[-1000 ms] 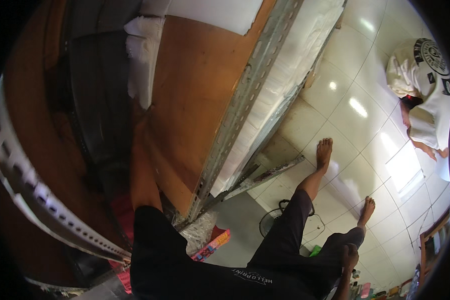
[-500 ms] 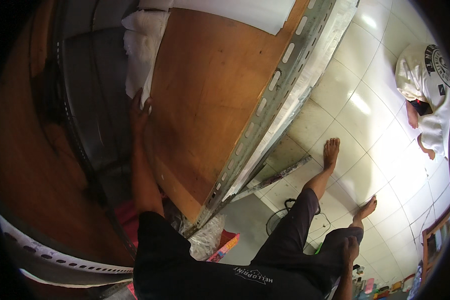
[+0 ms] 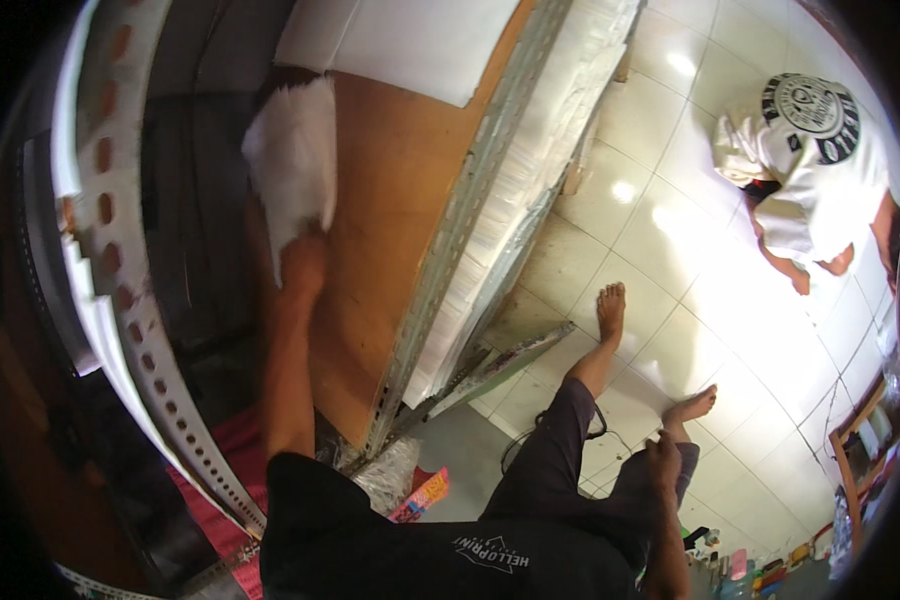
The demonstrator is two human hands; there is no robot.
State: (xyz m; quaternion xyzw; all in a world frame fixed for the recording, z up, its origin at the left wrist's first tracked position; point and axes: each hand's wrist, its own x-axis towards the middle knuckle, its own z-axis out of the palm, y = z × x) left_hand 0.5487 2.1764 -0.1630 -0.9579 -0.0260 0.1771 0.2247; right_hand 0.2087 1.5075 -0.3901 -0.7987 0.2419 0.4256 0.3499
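Observation:
My left hand (image 3: 308, 252) reaches out over the edge of a brown wooden board (image 3: 385, 165). Its fingers are blurred but close on the near end of a thin, white, cloth-like sheet (image 3: 295, 150). The sheet fans out beyond the hand, lying partly over the board and partly over the dark gap at its left. Off to the right, my right hand (image 3: 662, 462) is at my knee with its fingers curled in. Whether anything is inside that hand is hidden.
White sheets (image 3: 400, 45) cover the board's far end. A slotted metal frame (image 3: 435, 235) edges the board; another slotted upright (image 3: 110, 230) rises at left. A person in a white shirt (image 3: 830, 170) bends down at the right. Clear plastic (image 3: 385, 485) lies near my waist.
The white sheet, in my left hand, has shifted and spread differently, and the hand has moved nearer. The view has turned. My right hand has lifted slightly at the knee.

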